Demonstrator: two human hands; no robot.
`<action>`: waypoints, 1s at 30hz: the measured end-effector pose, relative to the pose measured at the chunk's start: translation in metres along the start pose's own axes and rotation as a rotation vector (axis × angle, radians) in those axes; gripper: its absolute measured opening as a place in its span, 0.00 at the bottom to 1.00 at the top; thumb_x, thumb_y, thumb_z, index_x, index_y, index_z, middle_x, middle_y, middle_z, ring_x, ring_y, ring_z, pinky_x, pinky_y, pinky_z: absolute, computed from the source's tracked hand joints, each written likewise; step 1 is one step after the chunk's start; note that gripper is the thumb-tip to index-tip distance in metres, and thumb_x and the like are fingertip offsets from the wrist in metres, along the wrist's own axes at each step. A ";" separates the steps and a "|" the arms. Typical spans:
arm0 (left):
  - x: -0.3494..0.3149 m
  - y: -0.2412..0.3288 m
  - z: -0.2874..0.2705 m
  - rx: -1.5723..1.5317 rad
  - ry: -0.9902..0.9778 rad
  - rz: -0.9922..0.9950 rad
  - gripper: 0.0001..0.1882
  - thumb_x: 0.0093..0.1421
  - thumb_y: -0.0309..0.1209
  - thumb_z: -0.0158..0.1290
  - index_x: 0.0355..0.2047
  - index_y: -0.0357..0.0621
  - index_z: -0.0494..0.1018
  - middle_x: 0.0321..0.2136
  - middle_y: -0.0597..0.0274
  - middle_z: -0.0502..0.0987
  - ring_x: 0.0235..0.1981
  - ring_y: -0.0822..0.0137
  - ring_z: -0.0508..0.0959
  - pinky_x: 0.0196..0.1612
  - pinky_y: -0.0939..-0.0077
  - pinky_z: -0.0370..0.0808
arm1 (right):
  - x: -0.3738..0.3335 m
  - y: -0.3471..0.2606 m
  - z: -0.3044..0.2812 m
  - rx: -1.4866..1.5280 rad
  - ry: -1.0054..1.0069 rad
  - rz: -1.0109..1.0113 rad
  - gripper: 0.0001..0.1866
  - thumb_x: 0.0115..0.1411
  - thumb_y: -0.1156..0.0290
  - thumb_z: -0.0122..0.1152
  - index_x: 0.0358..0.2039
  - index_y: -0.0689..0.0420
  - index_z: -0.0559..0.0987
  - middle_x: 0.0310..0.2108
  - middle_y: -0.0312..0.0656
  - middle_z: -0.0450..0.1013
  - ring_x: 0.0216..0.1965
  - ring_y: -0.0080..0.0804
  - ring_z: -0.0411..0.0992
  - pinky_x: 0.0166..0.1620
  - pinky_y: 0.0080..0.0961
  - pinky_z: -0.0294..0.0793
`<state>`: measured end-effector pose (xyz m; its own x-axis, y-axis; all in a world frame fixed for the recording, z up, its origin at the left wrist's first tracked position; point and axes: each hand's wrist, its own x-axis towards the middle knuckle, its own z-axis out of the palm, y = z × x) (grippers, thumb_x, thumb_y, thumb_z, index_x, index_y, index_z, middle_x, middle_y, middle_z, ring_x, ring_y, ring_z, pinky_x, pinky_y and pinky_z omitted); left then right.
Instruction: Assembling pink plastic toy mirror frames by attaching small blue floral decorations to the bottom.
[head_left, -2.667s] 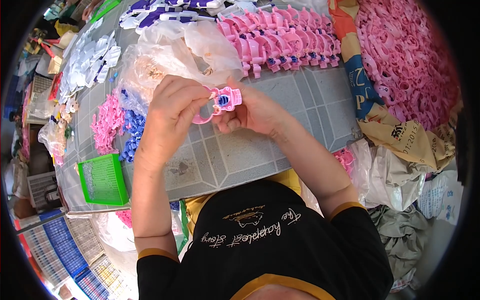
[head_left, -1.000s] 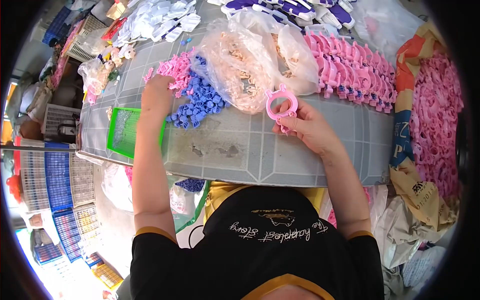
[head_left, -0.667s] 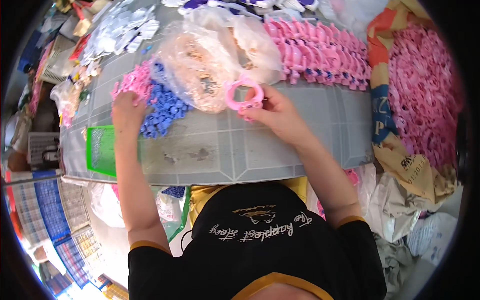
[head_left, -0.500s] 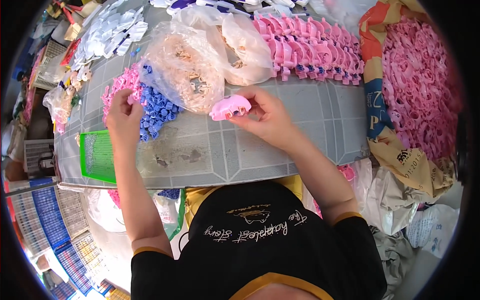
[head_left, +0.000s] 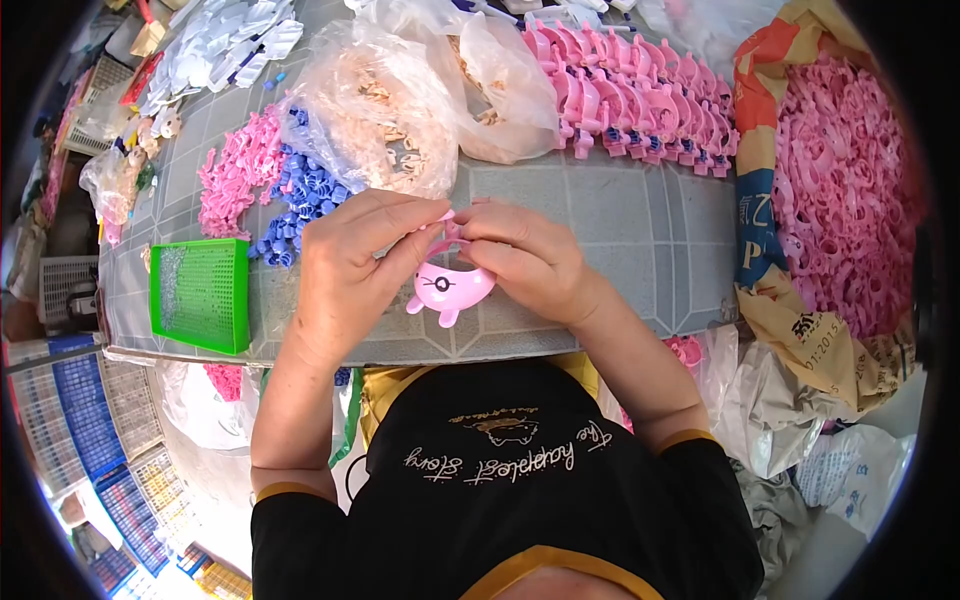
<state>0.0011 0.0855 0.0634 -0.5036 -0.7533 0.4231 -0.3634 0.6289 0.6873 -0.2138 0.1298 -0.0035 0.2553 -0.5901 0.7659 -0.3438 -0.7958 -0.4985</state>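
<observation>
A pink plastic toy part shaped like an animal's face (head_left: 458, 292), with two ear-like nubs pointing toward me, hangs over the near middle of the table. My right hand (head_left: 530, 258) pinches its right side. On the left, my left hand (head_left: 352, 258) closes thumb and fingers on a small pink plastic piece (head_left: 446, 216) at the toy part's far side; fingertips partly hide where the two meet. Beyond my left hand lie a heap of small pink pieces (head_left: 240, 168) and a heap of small blue plastic pieces (head_left: 302, 200).
A green tray (head_left: 243, 300) sits at the table's left front. Clear bags (head_left: 405, 90) of beige parts lie mid-table, with rows of pink toy parts (head_left: 640, 100) at the far right. An open sack (head_left: 757, 200) of pink parts stands right. White pieces (head_left: 220, 45) lie far left.
My left hand has left the small pink heap and come right to meet my right hand. The pink toy part has turned, its printed face now showing, and moved slightly nearer me.
</observation>
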 end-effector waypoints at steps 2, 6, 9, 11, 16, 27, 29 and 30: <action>0.000 -0.001 0.000 -0.005 -0.009 -0.005 0.11 0.55 0.20 0.64 0.41 0.39 0.84 0.35 0.53 0.85 0.35 0.58 0.85 0.39 0.71 0.81 | 0.000 -0.001 -0.001 0.023 -0.025 0.032 0.12 0.52 0.81 0.69 0.38 0.62 0.80 0.43 0.48 0.79 0.46 0.47 0.80 0.55 0.44 0.80; 0.001 -0.002 -0.001 -0.037 -0.036 -0.037 0.12 0.55 0.20 0.63 0.40 0.38 0.84 0.34 0.53 0.86 0.35 0.59 0.86 0.38 0.72 0.81 | -0.004 -0.001 0.000 0.017 -0.073 0.034 0.13 0.54 0.80 0.67 0.41 0.63 0.79 0.45 0.50 0.78 0.47 0.48 0.79 0.57 0.49 0.78; 0.003 0.004 -0.001 -0.075 -0.046 -0.076 0.10 0.54 0.18 0.62 0.38 0.36 0.84 0.34 0.54 0.86 0.35 0.62 0.85 0.38 0.74 0.80 | -0.002 -0.001 -0.003 -0.011 -0.094 -0.016 0.13 0.55 0.79 0.66 0.42 0.63 0.78 0.46 0.52 0.77 0.48 0.50 0.78 0.58 0.52 0.77; 0.003 0.005 -0.002 -0.089 -0.050 -0.105 0.09 0.54 0.16 0.61 0.37 0.34 0.84 0.33 0.54 0.86 0.35 0.64 0.85 0.39 0.75 0.79 | -0.001 -0.002 -0.002 -0.019 -0.107 -0.053 0.14 0.56 0.78 0.65 0.43 0.64 0.78 0.46 0.53 0.77 0.48 0.51 0.78 0.58 0.53 0.77; 0.004 0.010 -0.003 -0.009 -0.037 -0.078 0.10 0.53 0.20 0.62 0.37 0.37 0.85 0.31 0.54 0.85 0.33 0.61 0.86 0.37 0.73 0.81 | -0.003 -0.003 0.000 -0.156 -0.100 -0.131 0.14 0.56 0.78 0.65 0.44 0.64 0.78 0.47 0.53 0.76 0.47 0.52 0.78 0.58 0.53 0.77; 0.006 0.009 -0.005 -0.009 -0.120 -0.092 0.09 0.53 0.17 0.62 0.36 0.34 0.84 0.29 0.56 0.85 0.30 0.67 0.83 0.35 0.76 0.77 | 0.000 -0.006 0.002 -0.200 -0.097 -0.163 0.15 0.58 0.77 0.64 0.46 0.63 0.78 0.47 0.53 0.76 0.47 0.52 0.78 0.56 0.51 0.78; 0.009 0.007 -0.014 0.035 -0.173 -0.079 0.09 0.54 0.18 0.62 0.36 0.34 0.84 0.30 0.55 0.84 0.30 0.67 0.83 0.35 0.76 0.77 | 0.004 -0.010 0.005 -0.205 -0.101 -0.171 0.15 0.59 0.77 0.64 0.47 0.62 0.78 0.47 0.52 0.76 0.47 0.51 0.78 0.55 0.48 0.78; 0.009 0.007 -0.012 -0.044 -0.204 -0.159 0.09 0.57 0.20 0.62 0.38 0.34 0.84 0.32 0.54 0.85 0.32 0.66 0.84 0.37 0.76 0.77 | 0.004 -0.012 0.003 -0.017 -0.160 0.138 0.15 0.59 0.78 0.64 0.48 0.62 0.78 0.48 0.50 0.76 0.47 0.50 0.78 0.54 0.44 0.78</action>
<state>0.0039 0.0808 0.0786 -0.5925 -0.7845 0.1830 -0.4179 0.4935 0.7628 -0.2063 0.1367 0.0040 0.3441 -0.7087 0.6159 -0.4004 -0.7041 -0.5864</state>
